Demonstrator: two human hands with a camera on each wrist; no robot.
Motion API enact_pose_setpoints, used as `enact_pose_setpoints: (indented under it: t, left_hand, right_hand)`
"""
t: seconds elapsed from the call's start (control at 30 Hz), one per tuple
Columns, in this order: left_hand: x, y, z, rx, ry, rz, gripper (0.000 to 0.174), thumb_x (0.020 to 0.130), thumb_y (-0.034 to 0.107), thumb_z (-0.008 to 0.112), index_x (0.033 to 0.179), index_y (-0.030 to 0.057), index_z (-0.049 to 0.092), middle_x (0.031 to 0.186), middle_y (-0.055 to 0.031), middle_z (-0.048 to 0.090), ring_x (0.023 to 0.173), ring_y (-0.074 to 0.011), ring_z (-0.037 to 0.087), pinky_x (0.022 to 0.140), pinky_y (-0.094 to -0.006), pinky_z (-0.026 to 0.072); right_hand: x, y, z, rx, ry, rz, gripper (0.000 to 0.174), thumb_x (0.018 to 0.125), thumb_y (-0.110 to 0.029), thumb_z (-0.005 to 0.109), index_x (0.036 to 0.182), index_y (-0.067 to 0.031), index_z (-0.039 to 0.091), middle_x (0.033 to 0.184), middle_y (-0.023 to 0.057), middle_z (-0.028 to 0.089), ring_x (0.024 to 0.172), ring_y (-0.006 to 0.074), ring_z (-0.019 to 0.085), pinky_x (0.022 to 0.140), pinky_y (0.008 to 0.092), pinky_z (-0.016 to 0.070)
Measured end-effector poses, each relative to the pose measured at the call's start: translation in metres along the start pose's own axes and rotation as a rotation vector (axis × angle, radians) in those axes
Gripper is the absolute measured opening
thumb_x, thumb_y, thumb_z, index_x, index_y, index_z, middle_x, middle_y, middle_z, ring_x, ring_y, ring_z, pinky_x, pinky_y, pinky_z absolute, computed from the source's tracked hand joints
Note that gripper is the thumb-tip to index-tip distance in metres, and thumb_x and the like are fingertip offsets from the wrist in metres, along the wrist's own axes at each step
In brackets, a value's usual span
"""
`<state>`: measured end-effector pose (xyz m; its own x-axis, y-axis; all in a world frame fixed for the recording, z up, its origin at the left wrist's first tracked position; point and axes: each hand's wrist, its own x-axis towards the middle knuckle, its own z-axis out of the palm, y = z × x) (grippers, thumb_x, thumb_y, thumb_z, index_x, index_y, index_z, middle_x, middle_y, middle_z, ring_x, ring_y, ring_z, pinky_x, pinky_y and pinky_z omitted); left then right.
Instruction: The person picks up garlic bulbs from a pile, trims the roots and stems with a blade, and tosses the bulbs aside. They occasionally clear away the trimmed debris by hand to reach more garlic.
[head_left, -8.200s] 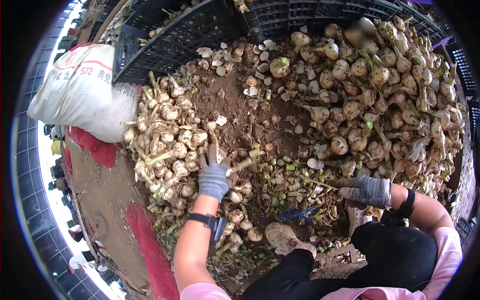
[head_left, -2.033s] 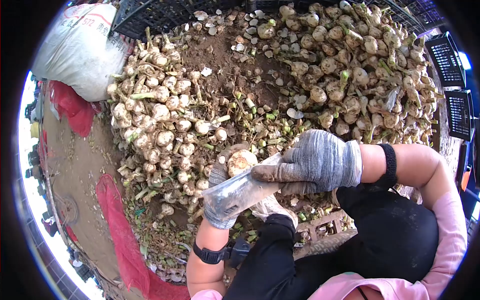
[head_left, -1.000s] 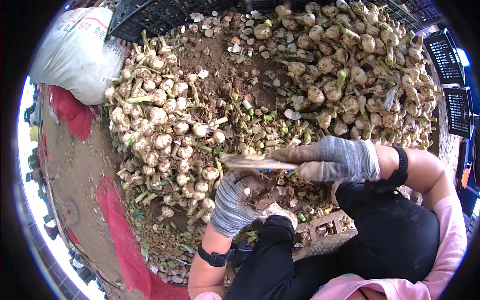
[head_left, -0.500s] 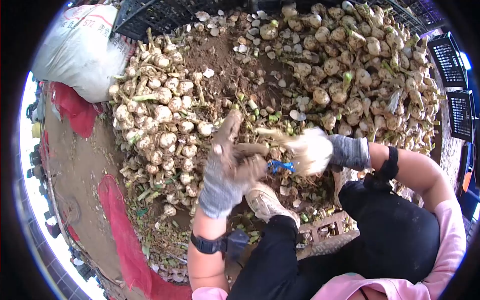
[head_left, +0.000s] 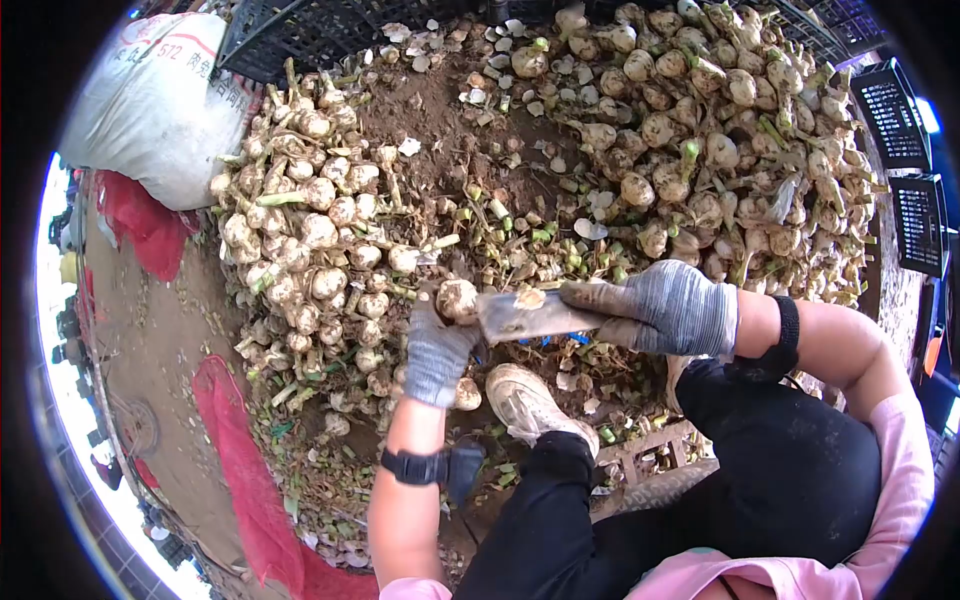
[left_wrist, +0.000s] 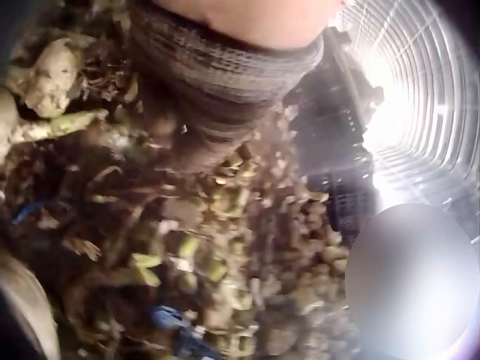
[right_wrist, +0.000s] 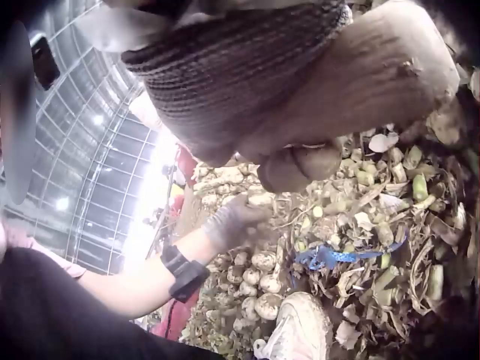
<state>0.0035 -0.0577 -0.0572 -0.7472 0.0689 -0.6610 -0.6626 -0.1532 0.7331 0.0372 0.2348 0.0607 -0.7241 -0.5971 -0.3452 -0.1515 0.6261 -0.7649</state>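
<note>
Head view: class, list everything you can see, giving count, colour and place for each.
bulb: one, pale and muddy, gripped at centre
blade: one, muddy metal, beside that bulb
left heap: many whitish bulbs, centre left
right heap: many bulbs with green stems, upper right
cut stems: many, green, between the heaps
sack: one, white, upper left
crates: several, black, top and right edges
netting: red, lower left
shoe: one, beige, below the hands
left hand: grey glove, holds bulb
right hand: grey glove, holds blade
</note>
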Motion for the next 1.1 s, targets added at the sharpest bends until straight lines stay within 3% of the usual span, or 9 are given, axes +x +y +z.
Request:
enact_pose_setpoints:
  t: [0.23, 0.4, 0.67, 0.77, 0.8, 0.83, 0.93, 1.0, 1.1]
  left_hand:
    - [-0.075, 0.042, 0.04, 1.138, -0.356, 0.768, 0.038, 0.08, 0.035, 0.063, 0.112, 0.0159, 0.059, 0.099, -0.0013, 0.062, 0.093, -0.0193, 0.057, 0.086, -0.0354, 0.0444]
    - [-0.085, 0.052, 0.05, 1.499, -0.435, 0.939, 0.041, 0.076, 0.036, 0.065, 0.114, 0.0229, 0.062, 0.1, 0.0029, 0.065, 0.097, -0.0182, 0.058, 0.093, -0.0348, 0.0415]
    - [-0.091, 0.052, 0.054, 1.586, -0.463, 1.033, 0.04, 0.084, 0.037, 0.06, 0.115, 0.0111, 0.055, 0.108, -0.014, 0.059, 0.095, -0.0239, 0.059, 0.092, -0.0379, 0.0454]
    - [-0.101, 0.045, 0.054, 1.629, -0.433, 1.108, 0.042, 0.087, 0.038, 0.058, 0.113, 0.0057, 0.053, 0.111, -0.0212, 0.056, 0.093, -0.0249, 0.06, 0.091, -0.039, 0.0477]
    - [-0.113, 0.047, 0.051, 0.904, -0.473, 0.634, 0.039, 0.084, 0.032, 0.065, 0.11, 0.0063, 0.053, 0.106, -0.0137, 0.058, 0.086, -0.0205, 0.06, 0.079, -0.0324, 0.0502]
    - [-0.118, 0.049, 0.049, 0.181, -0.43, 0.171, 0.037, 0.08, 0.026, 0.072, 0.106, 0.0069, 0.053, 0.101, -0.0062, 0.059, 0.079, -0.0162, 0.061, 0.067, -0.0259, 0.0528]
    - [-0.107, 0.054, 0.05, 0.79, -0.37, 0.632, 0.046, 0.071, 0.019, 0.08, 0.105, 0.0059, 0.052, 0.095, -0.0048, 0.059, 0.077, -0.0145, 0.059, 0.068, -0.027, 0.0525]
    - [-0.093, 0.05, 0.046, 0.762, -0.4, 0.791, 0.044, 0.067, 0.018, 0.083, 0.098, 0.0057, 0.055, 0.09, -0.0054, 0.058, 0.075, -0.0181, 0.058, 0.072, -0.0314, 0.0517]
    - [-0.09, 0.053, 0.046, 0.825, -0.427, 1.002, 0.036, 0.067, 0.016, 0.082, 0.09, 0.0054, 0.057, 0.088, -0.0074, 0.059, 0.075, -0.0234, 0.059, 0.077, -0.0366, 0.0495]
  right_hand:
    - [0.016, -0.023, 0.005, -0.173, 0.176, -0.378, 0.052, 0.088, -0.038, 0.057, 0.135, -0.0175, 0.045, 0.068, 0.0117, 0.059, 0.056, 0.0312, 0.059, 0.051, 0.0395, 0.0472]
    - [0.018, -0.034, 0.001, -0.316, 0.012, -0.366, 0.059, 0.086, -0.045, 0.056, 0.138, -0.0207, 0.04, 0.062, 0.0089, 0.055, 0.047, 0.0279, 0.055, 0.042, 0.0382, 0.0418]
    - [0.007, -0.014, 0.005, -0.315, 0.056, -0.413, 0.057, 0.089, -0.038, 0.052, 0.141, -0.0243, 0.034, 0.058, 0.0098, 0.053, 0.046, 0.0267, 0.057, 0.041, 0.0375, 0.043]
    - [0.006, 0.037, 0.014, -0.218, 0.197, -0.061, 0.054, 0.091, -0.034, 0.052, 0.14, -0.0192, 0.037, 0.076, 0.0155, 0.064, 0.06, 0.032, 0.062, 0.053, 0.0369, 0.0509]
    - [0.002, 0.074, 0.004, 0.01, 0.067, 0.276, 0.052, 0.093, -0.033, 0.049, 0.139, -0.0131, 0.037, 0.085, 0.0187, 0.065, 0.068, 0.0341, 0.064, 0.062, 0.038, 0.0534]
    - [-0.011, 0.072, -0.007, -0.298, 0.157, 0.236, 0.051, 0.095, -0.034, 0.046, 0.139, -0.0094, 0.037, 0.082, 0.0178, 0.066, 0.072, 0.0285, 0.067, 0.066, 0.0367, 0.0537]
    - [-0.02, 0.055, -0.001, 0.095, 0.126, 0.211, 0.049, 0.095, -0.029, 0.051, 0.139, -0.0125, 0.039, 0.1, 0.0178, 0.065, 0.088, 0.0211, 0.065, 0.078, 0.0336, 0.0502]
    - [-0.019, 0.026, -0.008, 0.46, 0.035, 0.126, 0.05, 0.096, -0.031, 0.048, 0.138, -0.006, 0.04, 0.125, 0.0161, 0.057, 0.115, 0.0176, 0.053, 0.096, 0.0295, 0.0403]
    - [-0.013, -0.007, -0.014, 0.672, -0.095, 0.042, 0.053, 0.097, -0.034, 0.046, 0.138, -0.0018, 0.038, 0.127, 0.015, 0.055, 0.117, 0.0199, 0.05, 0.098, 0.0303, 0.0382]
